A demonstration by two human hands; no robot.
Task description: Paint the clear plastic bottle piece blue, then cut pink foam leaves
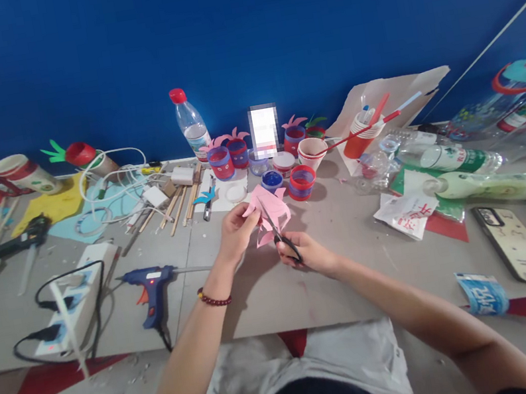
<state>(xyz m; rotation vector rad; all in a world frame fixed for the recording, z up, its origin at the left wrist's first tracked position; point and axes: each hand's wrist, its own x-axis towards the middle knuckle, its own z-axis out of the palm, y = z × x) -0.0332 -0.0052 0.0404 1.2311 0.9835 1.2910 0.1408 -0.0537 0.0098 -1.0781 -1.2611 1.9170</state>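
Pink paper (272,205) with cut, pointed edges is held above the middle of the table. My left hand (239,231) pinches its left edge between thumb and fingers. Black-handled scissors (287,246) sit in my right hand (307,253), whose fingers are wrapped round the handles. The blades point up and left and lie across the paper. Just behind the paper stand a small pot with dark blue inside (271,180) and a red and purple ring-shaped cup (301,182).
A blue glue gun (152,293) and a white power strip (78,295) lie left. Wooden sticks (175,208) and a red-capped bottle (191,125) are further back. On the right are plastic bottles (458,157), a phone (520,244) and a blue packet (483,293).
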